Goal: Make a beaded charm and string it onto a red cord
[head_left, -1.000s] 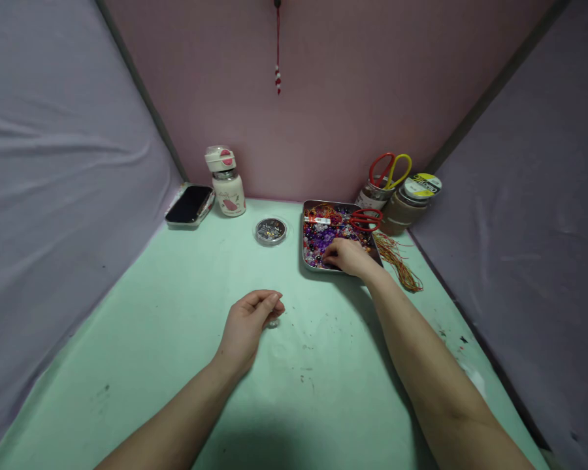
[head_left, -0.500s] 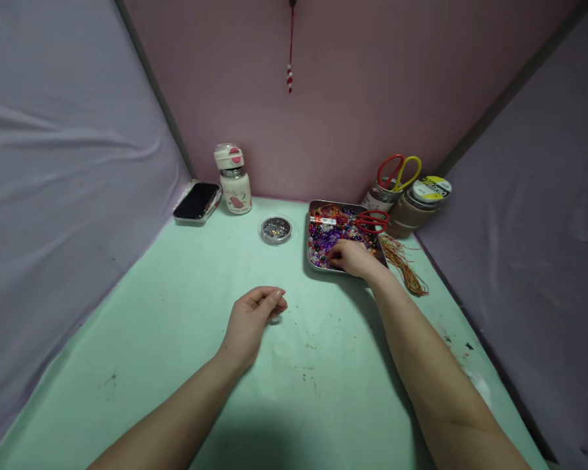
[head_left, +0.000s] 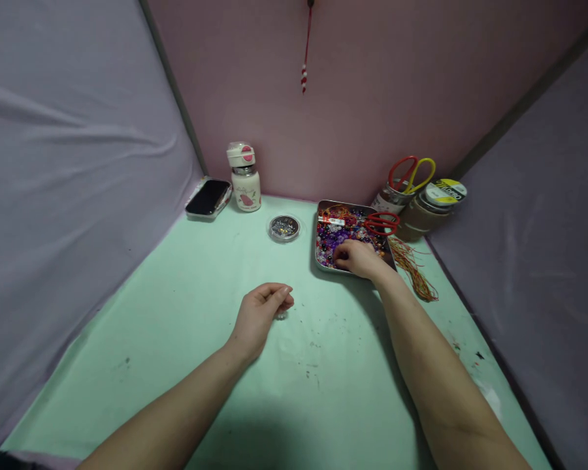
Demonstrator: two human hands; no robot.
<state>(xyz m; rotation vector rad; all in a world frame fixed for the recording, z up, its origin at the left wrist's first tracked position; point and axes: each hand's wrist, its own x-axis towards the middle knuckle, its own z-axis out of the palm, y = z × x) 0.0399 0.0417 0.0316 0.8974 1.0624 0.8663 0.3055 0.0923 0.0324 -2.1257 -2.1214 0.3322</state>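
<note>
Head view here, looking down at a pale green tabletop (head_left: pixel 200 294) with both hands out over it. The right hand (head_left: pixel 357 258) is down in the metal tray (head_left: pixel 317 243), fingers curled into the beads (head_left: pixel 327 247) near the front edge. Its fingertips are pretty much buried, so I can't tell if they're pinching one or just poking around. The beads are mostly purple with some clear, red and dark ones mixed in, and the tray sits right of centre, towards the back wall (head_left: pixel 255 78).

The left hand (head_left: pixel 261 316) is closer to the camera, thumb and finger pressed together at the tips. There's a shiny clear bit (head_left: pixel 281 316) showing just under those fingers, too small to say what it is or whether it's being held.

Also in the tray: red-handled scissors (head_left: pixel 383 223) at the back right, plus a little tube (head_left: pixel 332 221) with a pale label. A bundle of thread (head_left: pixel 418 277) in reds and greens lies just right of the tray. Behind that is a brown jar (head_left: pixel 418 220) with a spool (head_left: pixel 445 192) on top, next to a cup (head_left: pixel 389 199) with red and yellow handles (head_left: pixel 411 175) poking out. Over left you've got a round case (head_left: pixel 285 227), a white bottle (head_left: pixel 246 190) standing upright and a phone (head_left: pixel 209 197) lying screen up
</note>
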